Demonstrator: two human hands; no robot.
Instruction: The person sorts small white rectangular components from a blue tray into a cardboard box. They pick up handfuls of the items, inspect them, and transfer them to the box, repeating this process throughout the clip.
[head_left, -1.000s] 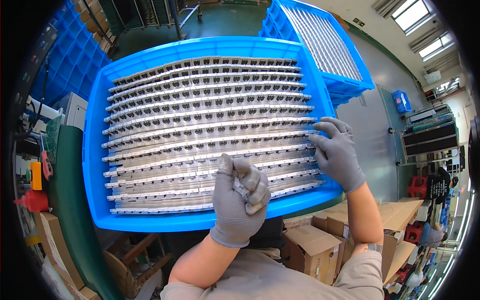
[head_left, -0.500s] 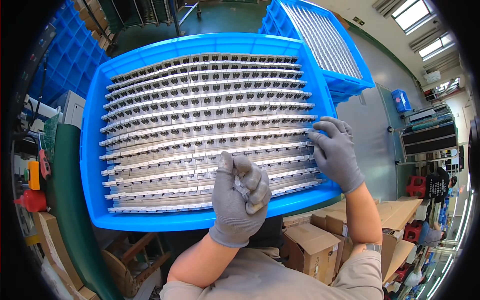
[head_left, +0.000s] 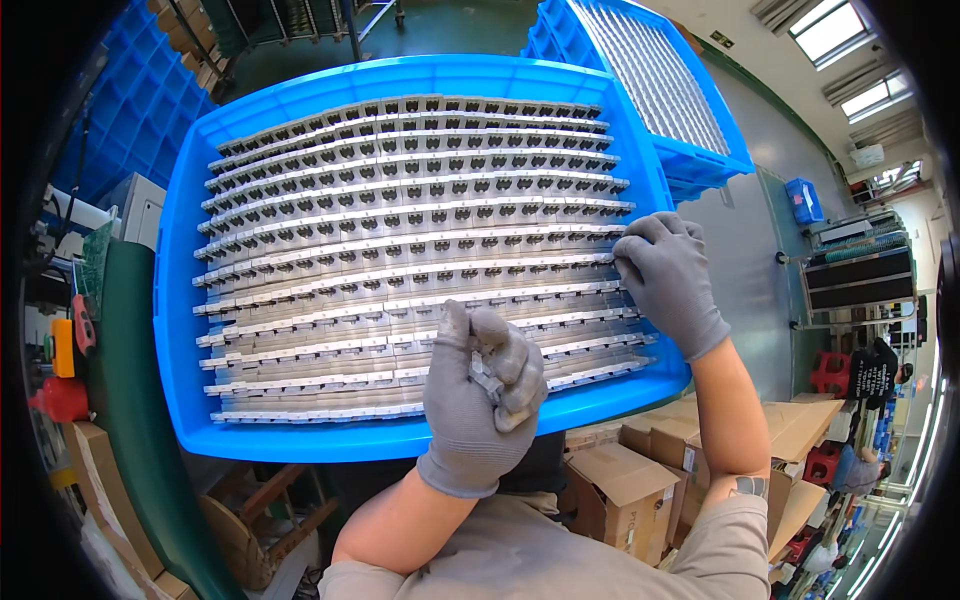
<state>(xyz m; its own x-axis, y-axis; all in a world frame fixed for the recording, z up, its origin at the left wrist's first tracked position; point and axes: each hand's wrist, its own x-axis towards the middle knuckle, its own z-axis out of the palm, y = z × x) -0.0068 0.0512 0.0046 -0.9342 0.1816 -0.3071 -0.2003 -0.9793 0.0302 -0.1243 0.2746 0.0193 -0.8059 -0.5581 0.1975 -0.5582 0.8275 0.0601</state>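
Note:
Grey-gloved, my left hand (head_left: 485, 410) is closed over the near edge of a blue crate, holding a few small, clear or silvery pieces (head_left: 486, 380) in its curled fingers. Their exact kind does not show. My right hand (head_left: 670, 285), also gloved, is at the right end of the rows, its thumb and fingertips pinched together against one row's end. Whatever lies between those fingertips is hidden. The blue crate (head_left: 310, 444) holds many rows of pale, flat parts (head_left: 400, 238). Dark double-notched bits show along the farther rows; the nearer rows show mostly pale edges.
A second blue crate (head_left: 735, 130) with similar rows stands at the far right. Cardboard boxes (head_left: 620, 490) lie below the crate at right. A green roll-like surface (head_left: 135, 400), a red-handled tool (head_left: 83, 325) and a red bottle (head_left: 62, 399) are at left. Wheeled racks (head_left: 858, 270) stand farther right.
My right hand has moved slightly up along the crate's right side, and its fingers have drawn closer together. My left hand keeps its grip. The view has shifted slightly.

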